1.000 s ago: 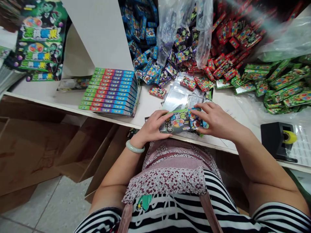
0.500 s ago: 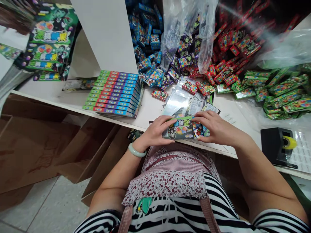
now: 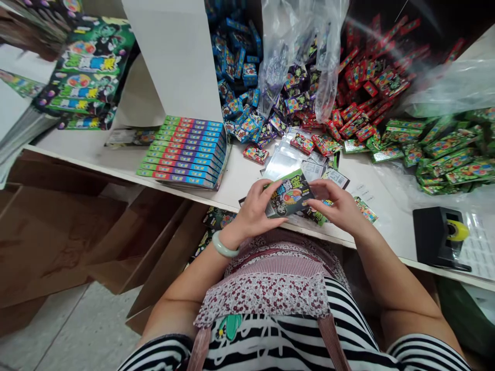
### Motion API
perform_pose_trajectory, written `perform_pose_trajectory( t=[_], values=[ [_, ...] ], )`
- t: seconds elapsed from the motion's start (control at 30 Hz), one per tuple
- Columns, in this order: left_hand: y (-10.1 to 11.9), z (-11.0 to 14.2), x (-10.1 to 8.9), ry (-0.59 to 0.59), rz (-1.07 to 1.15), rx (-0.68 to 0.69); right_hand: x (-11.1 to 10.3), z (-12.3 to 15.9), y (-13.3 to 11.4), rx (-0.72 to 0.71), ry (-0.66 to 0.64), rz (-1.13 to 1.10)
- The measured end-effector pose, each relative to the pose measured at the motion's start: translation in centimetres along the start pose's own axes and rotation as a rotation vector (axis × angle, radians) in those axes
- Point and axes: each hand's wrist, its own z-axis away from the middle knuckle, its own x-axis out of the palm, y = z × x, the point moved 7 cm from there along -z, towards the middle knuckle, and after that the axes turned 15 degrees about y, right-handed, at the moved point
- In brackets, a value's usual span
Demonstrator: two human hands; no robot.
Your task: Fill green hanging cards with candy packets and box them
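A flat black-and-green printed packet (image 3: pixel 289 195) is tilted up above the front of the table, between my two hands. My left hand (image 3: pixel 258 208) is closed on its left end, thumb along the lower edge and fingers on top. At the right end my right hand (image 3: pixel 334 206) pinches the corner with thumb and fingertips; part of that grip is hidden. Beneath lie clear plastic sleeves (image 3: pixel 280 161) and printed cards with white labels (image 3: pixel 335 178). A green printed piece (image 3: pixel 365 208) rests beside my right wrist.
Loose small boxes lie heaped at the back: blue (image 3: pixel 242 121), purple (image 3: pixel 296 100), red (image 3: pixel 356 121) and green (image 3: pixel 450 149). A stack of striped boxes (image 3: pixel 181 152) stands left. The tape dispenser (image 3: pixel 435 237) is at right, cardboard boxes (image 3: pixel 58 242) below left.
The packet has turned, its right end swinging up and away from me. My right hand has shifted slightly, uncovering a green printed piece by its wrist. The view has moved a little.
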Motion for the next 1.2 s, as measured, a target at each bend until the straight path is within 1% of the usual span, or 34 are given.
perform_pose_trajectory(
  t=[0.07,0.13,0.2,0.23,0.33,0.4,0.47,0.53,0.57,0.7,0.77,0.83,0.9,1.0,1.03,1.07,1.1,1.2],
  values=[
    [0.4,0.0,0.7,0.039,0.134,-0.112,-0.5,-0.1,0.3,0.077,0.077,-0.091],
    [0.2,0.1,1.7,0.091,0.290,-0.280,-1.0,-0.2,0.6,0.110,0.163,-0.129],
    [-0.2,0.5,3.3,0.106,0.450,-0.429,-1.4,-0.3,1.3,0.117,0.274,-0.170],
    [-0.3,0.7,4.2,0.097,0.516,-0.477,-1.5,-0.3,1.8,0.123,0.340,-0.199],
    [-1.1,1.4,6.1,0.076,0.614,-0.546,-1.3,0.3,4.1,0.177,0.537,-0.272],
    [-1.8,1.8,6.7,0.070,0.629,-0.575,-0.5,0.9,5.7,0.248,0.590,-0.296],
    [-2.3,2.1,7.0,0.015,0.656,-0.583,0.4,1.5,6.6,0.304,0.588,-0.306],
    [-2.5,2.3,7.2,-0.054,0.686,-0.578,0.9,1.8,6.9,0.328,0.570,-0.301],
    [-2.6,2.4,7.2,-0.067,0.694,-0.575,1.0,1.9,6.9,0.334,0.552,-0.295],
    [-2.8,2.6,6.9,-0.009,0.671,-0.549,0.6,1.9,6.7,0.345,0.476,-0.268],
    [-2.6,2.7,7.0,-0.017,0.657,-0.524,0.2,1.9,6.7,0.344,0.458,-0.256],
    [-2.5,2.6,7.1,-0.062,0.655,-0.501,-0.1,2.0,6.7,0.341,0.448,-0.241],
    [-2.4,2.3,7.0,-0.130,0.672,-0.482,-0.2,2.0,6.6,0.337,0.438,-0.234],
    [-2.3,1.8,6.7,-0.228,0.694,-0.469,0.2,1.9,6.3,0.341,0.411,-0.243],
    [-2.3,1.7,6.5,-0.242,0.692,-0.472,0.3,1.8,6.3,0.346,0.399,-0.246],
    [-2.4,1.5,6.3,-0.235,0.683,-0.478,0.5,1.7,6.2,0.350,0.388,-0.248],
    [-2.5,1.3,6.1,-0.203,0.669,-0.486,0.7,1.6,6.2,0.348,0.377,-0.246],
    [-2.9,0.5,5.2,-0.024,0.602,-0.532,0.9,0.9,5.6,0.277,0.340,-0.223]
  ],
)
